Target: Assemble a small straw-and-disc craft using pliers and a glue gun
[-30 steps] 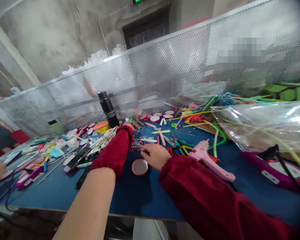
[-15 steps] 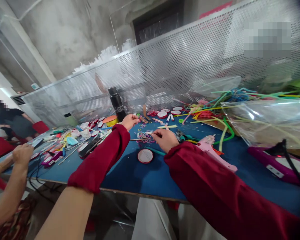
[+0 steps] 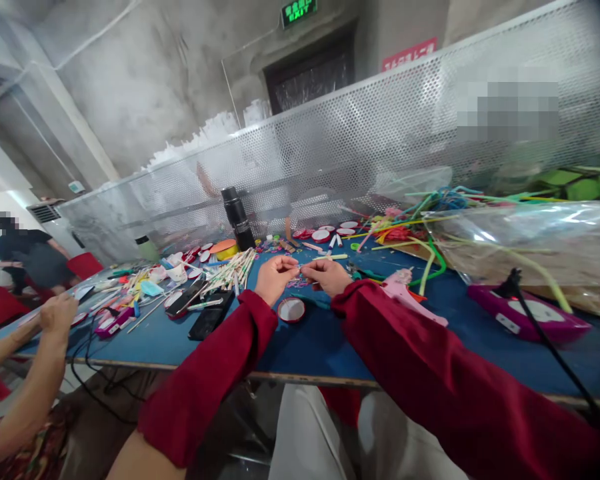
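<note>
My left hand [image 3: 275, 278] and my right hand [image 3: 329, 275] are raised together over the blue table [image 3: 320, 347], fingertips pinched and almost touching. Between them runs a thin pale stick [image 3: 300, 266] that both hands pinch. Under the hands a small heap of coloured rubber bands [image 3: 298, 283] lies on the table. A round red-rimmed lid [image 3: 291, 309] sits just in front of my left hand. Both arms wear dark red sleeves.
A pink glue gun [image 3: 410, 300] lies right of my hands, a purple device [image 3: 525, 313] with a black cable further right. A black flask [image 3: 237, 217], a bundle of sticks [image 3: 230, 270] and two phones [image 3: 200, 313] stand left. Another person's hands [image 3: 55, 317] work at the table's left end.
My left hand came back from beside the flask to meet my right hand. Both hands lifted off the table and now pinch the thin stick together. The view swung left.
</note>
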The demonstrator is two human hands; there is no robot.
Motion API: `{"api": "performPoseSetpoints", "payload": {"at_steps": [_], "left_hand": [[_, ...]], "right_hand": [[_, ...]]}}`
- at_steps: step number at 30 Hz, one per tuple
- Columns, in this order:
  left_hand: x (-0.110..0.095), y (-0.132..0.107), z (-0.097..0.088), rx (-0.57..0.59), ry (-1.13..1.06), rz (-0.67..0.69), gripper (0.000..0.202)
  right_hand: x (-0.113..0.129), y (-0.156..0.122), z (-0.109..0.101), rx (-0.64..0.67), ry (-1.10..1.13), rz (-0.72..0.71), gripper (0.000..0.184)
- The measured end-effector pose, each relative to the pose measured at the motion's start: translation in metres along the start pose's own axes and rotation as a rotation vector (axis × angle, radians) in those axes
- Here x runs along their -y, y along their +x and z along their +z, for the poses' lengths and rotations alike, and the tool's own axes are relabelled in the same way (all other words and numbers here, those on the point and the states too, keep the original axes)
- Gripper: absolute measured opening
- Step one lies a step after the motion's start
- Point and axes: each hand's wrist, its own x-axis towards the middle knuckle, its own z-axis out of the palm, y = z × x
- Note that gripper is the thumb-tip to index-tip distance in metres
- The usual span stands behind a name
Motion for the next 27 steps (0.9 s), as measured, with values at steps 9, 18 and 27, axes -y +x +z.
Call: {"api": "performPoseSetpoints", "payload": {"at_steps": [9, 18, 27], "left_hand": [[0.019, 0.007, 0.008, 0.064, -0.413, -0.327, 0.035], [0.009, 0.012, -0.010, 0.373, -0.532, -0.401, 0.041], [0.016, 0.012, -0.020, 0.383, -0.567, -0.389, 0.042]], "right_hand": [[-0.001, -0.001, -0.001, -0.045, -0.248, 0.006, 0.012], [-0.005, 0.013, 0.001, -0.087, 0.058, 0.068, 0.009], [0.020, -0.010, 0.000, 0.186, 0.344, 0.287, 0.011]]}}
